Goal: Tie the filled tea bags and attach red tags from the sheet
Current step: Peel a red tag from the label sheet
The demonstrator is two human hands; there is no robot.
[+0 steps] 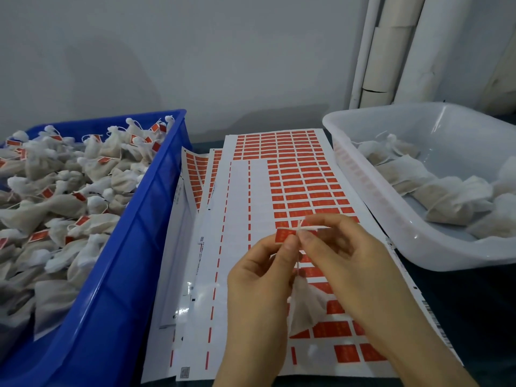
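A small white mesh tea bag filled with pale leaf (303, 308) hangs in the air between the two hands, over the near part of the sheet. Its long axis runs close to vertical, gathered neck up, wider body down and tilted a little toward the left. Much of the bag is covered by the right wrist, and its neck disappears behind the fingers.

From the neck a thin white string (310, 228) rises and crosses itself above the fingertips; whether it is knotted I cannot tell. The left hand (259, 277) pinches a small red rectangular tag (284, 236) between thumb and forefinger, the tag lying flat and long side sideways. The right hand (343, 255) pinches the string just beside that tag, fingers curled.

Beneath lies the white backing sheet of red tags (296, 180), its long axis running away toward the wall, left columns already stripped; more sheets peek out under its left edge, mostly hidden.

Left stands a blue plastic crate (134, 247) heaped with tied, tagged bags (61, 191), cut off by the frame. Right, a translucent white plastic tub (377, 196) holds untagged bags (435, 188), partly cut off too.
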